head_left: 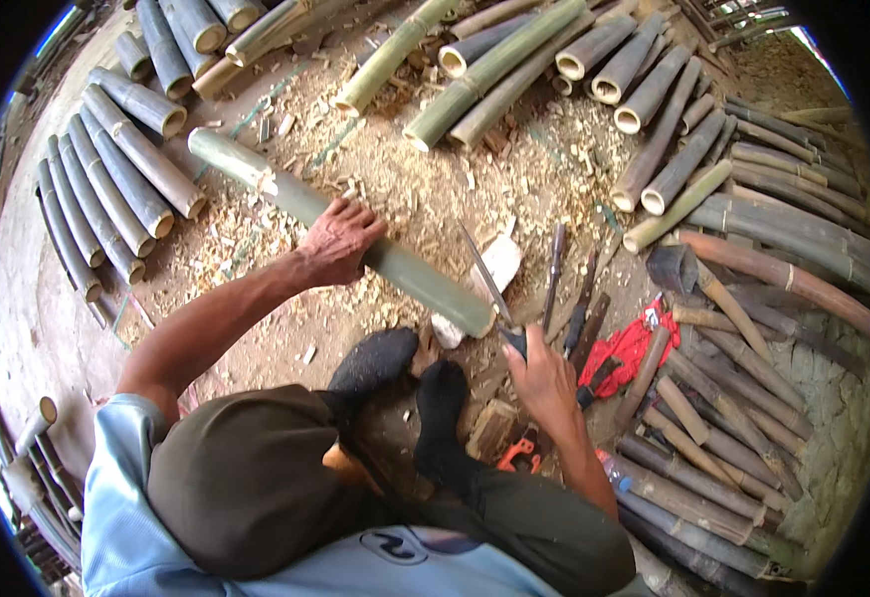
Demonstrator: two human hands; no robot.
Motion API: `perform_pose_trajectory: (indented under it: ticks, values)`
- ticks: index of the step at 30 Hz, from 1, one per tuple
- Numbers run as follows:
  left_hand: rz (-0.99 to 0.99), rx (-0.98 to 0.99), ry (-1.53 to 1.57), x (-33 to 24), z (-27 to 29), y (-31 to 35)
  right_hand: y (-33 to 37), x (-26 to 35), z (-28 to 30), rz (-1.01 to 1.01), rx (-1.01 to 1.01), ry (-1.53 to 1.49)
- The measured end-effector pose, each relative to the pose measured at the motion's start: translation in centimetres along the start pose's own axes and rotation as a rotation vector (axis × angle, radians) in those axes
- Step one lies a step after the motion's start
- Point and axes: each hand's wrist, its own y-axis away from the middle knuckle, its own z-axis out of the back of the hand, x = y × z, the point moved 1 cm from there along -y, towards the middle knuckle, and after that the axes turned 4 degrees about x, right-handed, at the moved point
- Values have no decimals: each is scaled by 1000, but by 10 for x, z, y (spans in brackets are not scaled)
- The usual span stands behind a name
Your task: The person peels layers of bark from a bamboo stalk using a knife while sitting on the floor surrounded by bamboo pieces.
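A green bamboo pole (430, 281) slants across the middle, its near end toward my right and its far end at upper left. My left hand (343, 242) is closed over the pole's middle. A pale scraped patch shows at a node beyond that hand. By the pole's near end, my right hand (542, 383) grips the dark handle of a long knife (484, 271). Its narrow blade points up and away, close beside the pole's end; whether it touches cannot be made out. A whitish block (499, 261) lies by the pole, partly covered by the blade.
Wood shavings (385, 169) litter the ground. Cut bamboo lengths (106, 189) lie at left, with more bamboo (514, 75) at the back and right. Near my right hand are a chisel-like tool (554, 274), a red cloth (629, 348) and an orange-handled tool (521, 453). My feet (375, 360) are close below the pole.
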Motion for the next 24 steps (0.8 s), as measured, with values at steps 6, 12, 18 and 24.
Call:
perform_pose_trajectory:
  ticks: [6,12,18,24]
  values:
    - [102,716,123,9,-10,-25,19,-11,-24,309,-325,-229]
    - [-12,346,95,5,-29,-20,6,-27,-19,-83,127,62]
    - [-26,69,27,-1,-22,-4,28,16,3,363,-405,-254]
    - [-46,132,-56,-4,-33,-11,7,-21,-40,-49,14,160]
